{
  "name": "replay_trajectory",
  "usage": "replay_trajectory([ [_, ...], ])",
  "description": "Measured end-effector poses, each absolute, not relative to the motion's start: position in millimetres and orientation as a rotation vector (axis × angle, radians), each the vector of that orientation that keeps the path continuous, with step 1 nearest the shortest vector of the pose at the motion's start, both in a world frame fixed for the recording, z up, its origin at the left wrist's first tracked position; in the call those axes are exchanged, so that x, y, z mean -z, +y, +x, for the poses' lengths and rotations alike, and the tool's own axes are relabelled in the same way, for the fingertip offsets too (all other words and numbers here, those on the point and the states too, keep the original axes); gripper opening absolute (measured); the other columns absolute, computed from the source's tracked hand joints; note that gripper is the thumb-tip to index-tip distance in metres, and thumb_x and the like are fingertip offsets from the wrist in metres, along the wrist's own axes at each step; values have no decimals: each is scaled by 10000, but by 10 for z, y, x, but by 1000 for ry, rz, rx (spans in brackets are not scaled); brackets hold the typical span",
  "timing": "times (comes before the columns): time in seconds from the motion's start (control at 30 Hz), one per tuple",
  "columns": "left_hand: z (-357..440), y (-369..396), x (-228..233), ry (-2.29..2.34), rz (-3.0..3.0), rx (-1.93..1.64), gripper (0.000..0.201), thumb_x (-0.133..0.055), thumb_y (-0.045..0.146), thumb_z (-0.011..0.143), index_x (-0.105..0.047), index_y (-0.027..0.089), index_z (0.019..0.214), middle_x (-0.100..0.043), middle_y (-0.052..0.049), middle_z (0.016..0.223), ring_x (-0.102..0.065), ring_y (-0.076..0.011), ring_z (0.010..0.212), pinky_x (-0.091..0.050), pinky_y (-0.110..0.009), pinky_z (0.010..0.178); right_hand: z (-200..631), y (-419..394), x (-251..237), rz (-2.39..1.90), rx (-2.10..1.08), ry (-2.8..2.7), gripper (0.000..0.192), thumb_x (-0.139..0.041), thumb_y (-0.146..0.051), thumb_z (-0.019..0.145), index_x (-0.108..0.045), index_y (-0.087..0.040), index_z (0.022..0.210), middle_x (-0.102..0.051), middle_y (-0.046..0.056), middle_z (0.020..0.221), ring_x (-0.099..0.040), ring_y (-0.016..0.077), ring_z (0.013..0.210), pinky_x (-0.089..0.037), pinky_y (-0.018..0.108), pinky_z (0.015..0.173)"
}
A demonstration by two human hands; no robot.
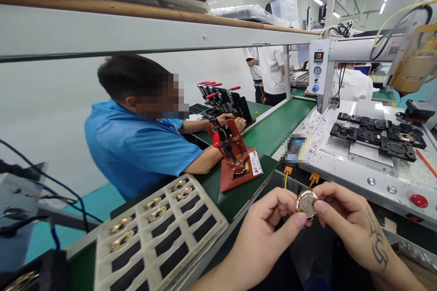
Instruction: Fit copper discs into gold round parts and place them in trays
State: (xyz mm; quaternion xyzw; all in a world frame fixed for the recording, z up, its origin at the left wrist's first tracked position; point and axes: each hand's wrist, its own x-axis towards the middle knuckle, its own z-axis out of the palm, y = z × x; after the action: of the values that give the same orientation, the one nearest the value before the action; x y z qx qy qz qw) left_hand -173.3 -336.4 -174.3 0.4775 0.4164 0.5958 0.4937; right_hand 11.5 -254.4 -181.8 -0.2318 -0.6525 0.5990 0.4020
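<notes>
Grip: my left hand (269,225) and right hand (350,225) together pinch one round gold case (309,204) by its rim, thumbs nearest me, other fingers behind.
Case: in front of me at the clock's centre, flat back tilted towards me; shiny rose-gold rim, duller disc marked CE, smaller print too fine to read.
Gap: dark room opens at 6 o'clock, between my wrists.
Tray: at 9 o'clock, a pale tray (145,234) on the green bench; gold pieces (158,213) sit in its far two rows, black pads in nearer ones. Its long edge runs near my left forearm.
Clamp: at 10 o'clock, a red clamp fixture (230,183) stands near the bench corner.
Machine: its front edge crosses from 12 to 3 o'clock, just beyond my right hand; red button (419,200) at 3, black fixtures (372,134) on the white bed (319,163) at 2.
Strip: green surface (287,118) stretches away towards 11 and 12.
</notes>
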Motion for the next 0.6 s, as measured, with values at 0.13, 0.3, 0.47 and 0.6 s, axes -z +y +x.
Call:
replay_trajectory([
  [0.13, -1746, -3376, 1755, 1063, 1211, -1449, 246, -809, 353, 991, -650, 192, 893, -699, -18, 938, -683, -164, 867, -566, -311, 859, 110, -2545, 1817, -579, -1509, -1644, 180, -768, -413, 1030, -833, -254, 1083, -776, 26, 921, -709, 140, 738, -641, 217, 746],
  [0.3, -1759, -3390, 1740, 1141, 1282, -1444, 265, -800, 379, 989, -640, 196, 884, -667, -24, 921, -661, -181, 864, -552, -322, 841, 100, -2563, 1810, -579, -1536, -1633, 209, -765, -430, 1029, -825, -237, 1083, -769, 33, 906, -717, 161, 755, -651, 255, 769],
  [0.47, -1774, -3406, 1717, 1193, 1355, -1434, 231, -772, 362, 1010, -651, 201, 896, -686, -36, 930, -673, -194, 890, -543, -316, 848, 99, -2564, 1794, -609, -1521, -1657, 218, -759, -442, 1031, -811, -236, 1083, -775, 32, 913, -719, 176, 768, -643, 277, 771],
  [0.6, -1777, -3397, 1723, 1177, 1339, -1433, 233, -781, 365, 1005, -658, 199, 897, -684, -30, 929, -677, -187, 886, -549, -310, 850, 118, -2566, 1791, -602, -1521, -1678, 220, -740, -441, 1046, -806, -238, 1098, -796, 41, 969, -734, 181, 810, -630, 271, 779],
])
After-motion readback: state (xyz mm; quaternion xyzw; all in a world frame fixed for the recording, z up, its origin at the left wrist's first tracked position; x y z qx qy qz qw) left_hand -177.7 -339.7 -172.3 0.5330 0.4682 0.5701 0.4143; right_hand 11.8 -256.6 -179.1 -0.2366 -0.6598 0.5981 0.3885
